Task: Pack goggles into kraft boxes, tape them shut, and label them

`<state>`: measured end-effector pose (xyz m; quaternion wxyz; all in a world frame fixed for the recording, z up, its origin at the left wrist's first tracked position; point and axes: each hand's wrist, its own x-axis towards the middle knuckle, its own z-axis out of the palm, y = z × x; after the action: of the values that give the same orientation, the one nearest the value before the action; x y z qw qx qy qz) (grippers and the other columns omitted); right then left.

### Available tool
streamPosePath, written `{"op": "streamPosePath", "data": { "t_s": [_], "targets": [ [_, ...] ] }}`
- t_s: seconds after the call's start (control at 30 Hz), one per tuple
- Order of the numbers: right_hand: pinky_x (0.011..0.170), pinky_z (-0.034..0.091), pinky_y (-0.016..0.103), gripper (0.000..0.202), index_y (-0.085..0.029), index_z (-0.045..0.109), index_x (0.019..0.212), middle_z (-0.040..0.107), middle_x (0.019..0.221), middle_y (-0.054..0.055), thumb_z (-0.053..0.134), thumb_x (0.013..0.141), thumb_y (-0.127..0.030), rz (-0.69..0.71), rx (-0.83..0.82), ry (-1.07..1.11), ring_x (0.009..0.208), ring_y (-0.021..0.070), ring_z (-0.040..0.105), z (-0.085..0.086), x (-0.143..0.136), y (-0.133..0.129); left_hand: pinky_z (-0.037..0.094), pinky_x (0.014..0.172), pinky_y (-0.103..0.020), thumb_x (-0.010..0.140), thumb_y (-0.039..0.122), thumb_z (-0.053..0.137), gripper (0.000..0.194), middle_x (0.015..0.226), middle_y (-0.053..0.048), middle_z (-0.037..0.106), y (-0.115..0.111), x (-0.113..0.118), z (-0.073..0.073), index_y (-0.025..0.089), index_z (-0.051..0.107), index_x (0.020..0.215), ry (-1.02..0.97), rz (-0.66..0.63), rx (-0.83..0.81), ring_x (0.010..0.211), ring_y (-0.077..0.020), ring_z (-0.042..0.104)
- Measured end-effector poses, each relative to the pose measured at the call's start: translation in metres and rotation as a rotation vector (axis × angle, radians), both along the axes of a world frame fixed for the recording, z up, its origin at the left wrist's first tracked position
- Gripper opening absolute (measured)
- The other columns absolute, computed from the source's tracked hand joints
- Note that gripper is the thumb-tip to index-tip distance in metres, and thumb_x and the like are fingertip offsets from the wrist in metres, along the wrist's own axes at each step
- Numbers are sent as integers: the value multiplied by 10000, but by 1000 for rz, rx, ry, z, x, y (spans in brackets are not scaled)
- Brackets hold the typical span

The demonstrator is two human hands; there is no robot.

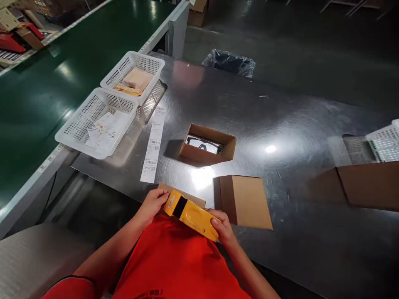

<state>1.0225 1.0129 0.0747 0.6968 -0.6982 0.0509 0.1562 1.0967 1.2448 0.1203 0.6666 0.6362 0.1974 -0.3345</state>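
Observation:
Between my two hands is a long yellow box (195, 218) with a black band near its left end, held tilted close to my body. My left hand (153, 204) pinches its left end, and my right hand (222, 226) grips the right end with the thumb on top. Behind the yellow box, a brown cardboard flap (187, 196) is partly hidden. Just right of my right hand stands a cardboard box (251, 201) with a flap folded out. Farther back, an open carton (207, 158) has a black-and-white item inside.
A strip of printed labels (152, 145) lies left of the carton. White baskets (81, 143) with papers and envelopes stand beside a green conveyor belt (102, 37). At the right are more cardboard (370, 185) and a white basket (386, 141). A lined bin (230, 62) stands beyond the table.

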Motion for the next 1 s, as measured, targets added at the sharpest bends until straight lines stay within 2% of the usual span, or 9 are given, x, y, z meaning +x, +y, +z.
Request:
{"op": "streamPosePath", "data": {
  "t_s": [0.07, 0.17, 0.27, 0.37, 0.5, 0.57, 0.67, 0.83, 1.0],
  "targets": [
    [470, 288, 256, 598, -177, 557, 603, 436, 543, 0, 472, 734, -754, 54, -17, 11, 503, 126, 368, 7, 4, 1, 346, 464, -221, 596, 532, 702, 384, 542, 23, 558, 5, 3, -9, 161, 604, 613, -34, 54, 72, 475, -98, 466],
    [470, 257, 236, 566, -180, 493, 589, 369, 545, -27, 469, 789, -709, 185, -82, 39, 512, 104, 322, 23, 14, 6, 341, 472, -231, 558, 486, 705, 342, 513, 15, 553, 32, 13, -25, 156, 623, 592, -64, 100, 133, 468, -103, 464],
    [481, 279, 225, 515, -184, 473, 617, 389, 585, -29, 500, 804, -663, 318, -123, 111, 546, 106, 353, 42, 29, 19, 354, 496, -241, 521, 432, 712, 296, 476, 10, 546, 65, 24, -40, 149, 632, 560, -81, 123, 188, 456, -101, 459],
    [470, 312, 218, 498, -183, 507, 669, 428, 617, -22, 511, 796, -664, 359, -154, 203, 564, 116, 399, 58, 43, 36, 344, 493, -245, 554, 420, 674, 271, 460, 8, 537, 81, 28, -61, 155, 622, 529, -95, 134, 240, 449, -106, 457],
    [452, 322, 214, 516, -181, 514, 637, 422, 589, -23, 493, 805, -668, 306, -292, 212, 551, 118, 407, 66, 55, 53, 324, 497, -245, 630, 361, 606, 245, 435, 20, 503, 77, 24, -94, 173, 590, 473, -140, 147, 343, 457, -115, 449],
    [450, 327, 213, 535, -175, 523, 626, 429, 575, -22, 485, 801, -679, 302, -346, 216, 546, 118, 410, 66, 57, 57, 320, 512, -247, 663, 309, 575, 235, 440, 22, 506, 72, 21, -103, 178, 590, 469, -174, 144, 396, 473, -119, 449],
    [459, 360, 213, 545, -158, 564, 639, 489, 592, -5, 502, 795, -677, 302, -384, 287, 554, 123, 448, 63, 58, 54, 312, 547, -248, 711, 262, 544, 230, 476, 24, 525, 72, 16, -104, 179, 614, 509, -235, 142, 458, 515, -121, 451],
    [443, 405, 233, 549, -149, 658, 677, 591, 614, 39, 595, 706, -693, 221, -408, 379, 552, 160, 517, 61, 58, 41, 292, 572, -252, 754, 259, 549, 219, 522, 26, 535, 79, 14, -98, 178, 636, 570, -297, 133, 500, 556, -122, 454],
    [471, 449, 260, 530, -166, 697, 725, 638, 649, 62, 591, 712, -685, 213, -441, 376, 588, 198, 564, 63, 60, 41, 308, 570, -258, 762, 238, 542, 227, 537, 13, 564, 71, 14, -121, 178, 633, 563, -311, 89, 473, 554, -128, 474]
  ]
}}
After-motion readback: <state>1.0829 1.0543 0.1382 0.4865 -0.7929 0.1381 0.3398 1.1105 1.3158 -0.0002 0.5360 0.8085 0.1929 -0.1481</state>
